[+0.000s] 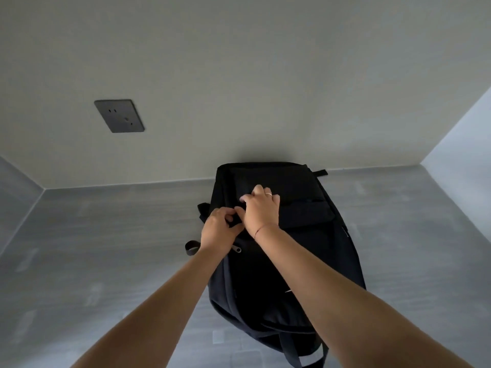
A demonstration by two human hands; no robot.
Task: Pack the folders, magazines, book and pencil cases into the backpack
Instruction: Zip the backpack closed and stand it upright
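Far to my left, a dark socket plate (119, 116) sits on the pale wall (265, 75), above the grey floor (106, 235). Coming right, a black strap loop (191, 248) pokes out from the left side of the backpack (305, 261), which lies flat on the floor with its far end against the wall and its carrying straps toward me. My left hand (220, 228) is at the pack's left edge, fingers curled and thumb pressed in, pinching a small piece of the black fabric there; I cannot make out whether that piece is a tab or a strap end. Just below that hand a metal zip pull (237, 249) lies on the fabric. My right hand (259, 208) touches the left one and lies on the front pocket, fingers bent down onto the cloth; whether it grips anything I cannot tell. It wears a ring (269, 194), and a thin bracelet (259, 231) crosses the wrist.
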